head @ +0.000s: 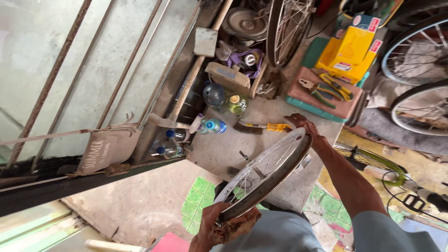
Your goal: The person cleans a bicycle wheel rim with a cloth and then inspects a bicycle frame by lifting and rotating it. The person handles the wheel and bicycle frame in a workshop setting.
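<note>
1. Nearest the camera, the left hand [215, 228] is closed around the near edge of a spoked metal bicycle wheel rim [280, 169], with a crumpled brown rag [239, 226] pressed between its fingers and the rim.
2. The rim is held in the air, tilted, in front of the person's grey-blue clothing, above a patch of green patterned floor mat [198, 198] and the concrete floor [144, 200].
3. The right hand [302, 125] reaches out along a bare forearm and grips the far edge of the same rim, its fingers curled over the metal.
4. Just beyond that hand, a brush with a yellow handle [261, 126] lies on the concrete.
5. To its left stand clear plastic bottles with blue caps [213, 125], close to a rusted metal window grille [93, 70] from which a small cloth banner [105, 150] hangs.
6. Further off, a pink-topped teal plastic stool [322, 103] carries pliers with green and yellow handles [322, 88].
7. Behind the stool sit yellow cardboard boxes [351, 51].
8. Farthest away, another spoked bicycle wheel [287, 28] stands upright at the top of the view, and two more tyred wheels [417, 79] lean at the right edge.
</note>
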